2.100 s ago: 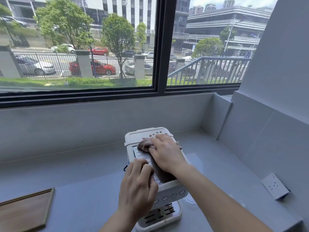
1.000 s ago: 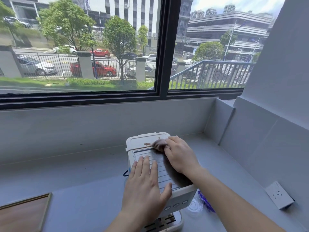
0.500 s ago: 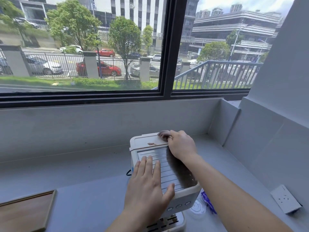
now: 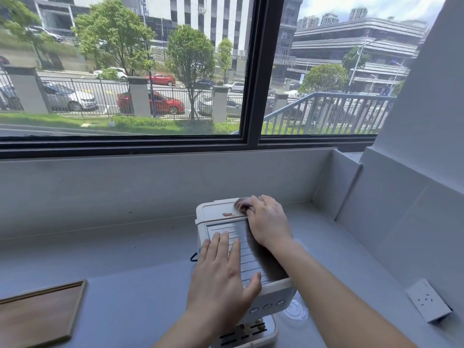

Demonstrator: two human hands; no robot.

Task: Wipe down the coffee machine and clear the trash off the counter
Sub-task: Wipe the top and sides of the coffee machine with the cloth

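A white coffee machine [image 4: 213,212] stands on the grey counter [image 4: 125,247], seen from above, with a ribbed metal top plate and round buttons on its front. My right hand [image 4: 267,223] presses a brownish cloth [image 4: 241,204] onto the rear right of the machine's top; only the cloth's tip shows past my fingers. My left hand [image 4: 222,275] lies flat, fingers spread, on the front left of the top plate and holds nothing. A clear plastic lid [image 4: 295,312] lies on the counter to the right of the machine's base.
A wooden board [image 4: 37,312] lies at the counter's near left edge. A white wall socket [image 4: 428,303] sits low on the right wall. The window sill wall runs along the back, and the right wall closes the corner.
My right hand has slid the cloth from the middle of the machine's top to its rear right corner. My left hand went from gripping the front edge to lying flat.
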